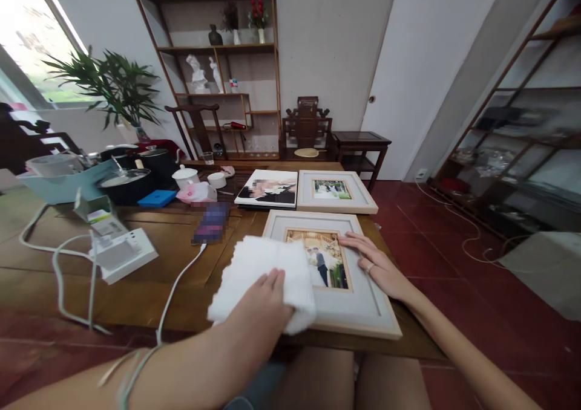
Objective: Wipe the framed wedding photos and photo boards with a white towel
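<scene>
A light wood picture frame [376, 315] with a grey-white mat and a small photo [336, 253] of a couple lies flat at the table's near edge. My left hand [267, 295] grips a folded white towel [254, 262], pressed over the left part of the frame. That side of the frame is hidden beneath the cloth. On the right, my right hand [374, 265], with a ring on one finger, rests its stretched fingers on the mat beside the photo and holds nothing.
Behind lie another wood frame [363, 201] and a photo panel [272, 186]. To the left are a phone [211, 222] with a white cable [179, 277], an open white box [129, 259], a blue box [157, 198], a white lidded pot [185, 175] and a dark pan [127, 186].
</scene>
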